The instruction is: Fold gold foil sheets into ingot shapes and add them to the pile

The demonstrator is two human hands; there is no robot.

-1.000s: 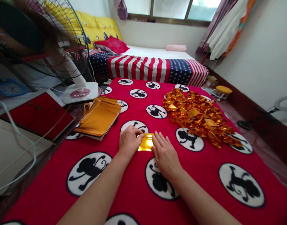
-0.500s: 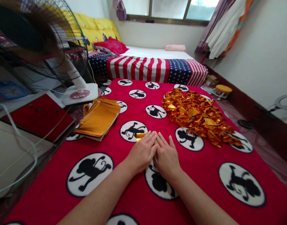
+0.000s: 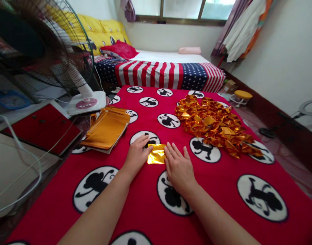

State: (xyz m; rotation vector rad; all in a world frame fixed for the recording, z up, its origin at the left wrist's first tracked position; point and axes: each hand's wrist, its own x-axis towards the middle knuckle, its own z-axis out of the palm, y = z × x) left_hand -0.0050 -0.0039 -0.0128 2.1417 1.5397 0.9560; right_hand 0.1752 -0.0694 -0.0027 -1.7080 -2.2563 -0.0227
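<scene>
A small folded piece of gold foil paper (image 3: 156, 154) lies flat on the red cloth (image 3: 212, 190) between my hands. My left hand (image 3: 138, 153) is at its left edge, thumb touching the foil and fingers apart on the cloth. Resting on the right edge of the foil, my right hand (image 3: 178, 163) lies flat with its fingers stretched out. A stack of gold sheets (image 3: 106, 127) sits to the left. On the right is a heap of folded gold foil pieces (image 3: 212, 122).
A fan (image 3: 86, 100) stands at the left beside a red panel (image 3: 45, 127). Beyond the cloth is a bed (image 3: 156, 73) with a striped and starred cover. A yellow stool (image 3: 243, 95) and a box (image 3: 229, 85) are on the floor at the right.
My left hand has moved left, away from my right hand, and its fingers have spread. The foil piece, mostly covered before, now shows between the hands. My right hand has barely moved.
</scene>
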